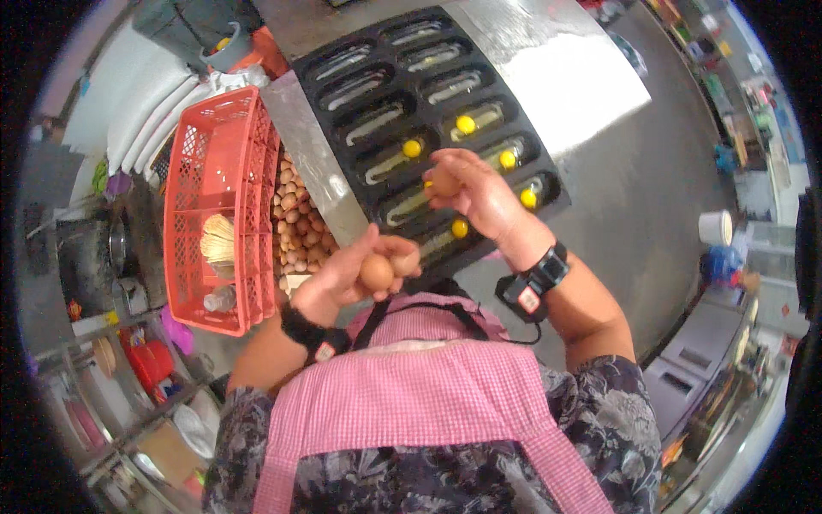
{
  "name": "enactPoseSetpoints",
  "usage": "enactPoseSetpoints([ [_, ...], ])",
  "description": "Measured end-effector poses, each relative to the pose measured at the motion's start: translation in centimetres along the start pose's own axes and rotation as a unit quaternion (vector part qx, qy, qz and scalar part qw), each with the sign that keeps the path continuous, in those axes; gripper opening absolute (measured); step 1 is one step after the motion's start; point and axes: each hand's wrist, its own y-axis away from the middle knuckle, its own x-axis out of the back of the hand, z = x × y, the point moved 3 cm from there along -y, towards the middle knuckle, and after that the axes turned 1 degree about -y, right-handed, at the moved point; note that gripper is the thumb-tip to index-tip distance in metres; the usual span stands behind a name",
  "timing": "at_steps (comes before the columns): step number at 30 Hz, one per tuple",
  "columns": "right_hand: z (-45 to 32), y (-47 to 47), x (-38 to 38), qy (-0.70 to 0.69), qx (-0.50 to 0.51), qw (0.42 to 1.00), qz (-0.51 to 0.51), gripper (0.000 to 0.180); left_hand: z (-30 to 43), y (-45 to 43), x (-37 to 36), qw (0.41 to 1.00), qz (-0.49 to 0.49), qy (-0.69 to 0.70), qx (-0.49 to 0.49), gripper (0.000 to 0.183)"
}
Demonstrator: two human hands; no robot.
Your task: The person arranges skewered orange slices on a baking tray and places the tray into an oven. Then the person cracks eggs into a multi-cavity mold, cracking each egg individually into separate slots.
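Note:
My left hand (356,266) is turned up before my apron, its fingers curled around brown eggs (377,273). My right hand (472,193) is raised over the near part of a black baking pan (369,138), closed on a brown egg (446,182); whether its shell is cracked I cannot tell. The pan has two rows of long oval hollows. Several near hollows hold raw egg with yellow yolks (465,124); the farther ones show pale streaks and no yolk. One yolk is partly hidden by my right fingers.
Left of the pan, a red plastic crate (247,212) holds a bundle of pale sticks (218,238) and a small clear container (220,299). Many loose eggs (302,225) lie between crate and pan. A shiny metal sheet (546,64) lies beyond the pan at the right. A white tub (715,227) stands far right.

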Motion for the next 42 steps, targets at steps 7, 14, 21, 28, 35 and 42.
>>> enactPoseSetpoints([
  [7,-7.6,-14.4,7.5,0.397,0.132,0.904,0.091,0.03,-3.7,4.2,4.3,0.975,0.151,0.101,-0.131,0.051],
  [14,-5.1,-22.3,10.6,0.806,0.203,0.551,0.074,0.035,-10.0,6.7,3.7,0.912,0.292,0.218,-0.187,0.049],
  [21,-6.1,-24.6,13.7,0.289,0.134,0.944,0.084,0.04,-11.4,7.0,2.5,0.887,0.348,0.245,-0.182,0.05],
  [28,-5.7,-27.2,13.7,0.695,0.179,0.681,0.143,0.049,-9.7,7.2,1.9,0.904,0.272,0.194,-0.266,0.044],
  [35,-6.3,-26.3,12.6,0.731,0.149,0.654,0.125,0.046,-11.4,8.2,1.4,0.869,0.375,0.22,-0.237,0.041],
  [42,-9.3,-22.5,7.8,0.779,0.272,0.555,0.105,0.044,-12.2,9.5,1.1,0.874,0.363,0.224,-0.234,0.037],
])
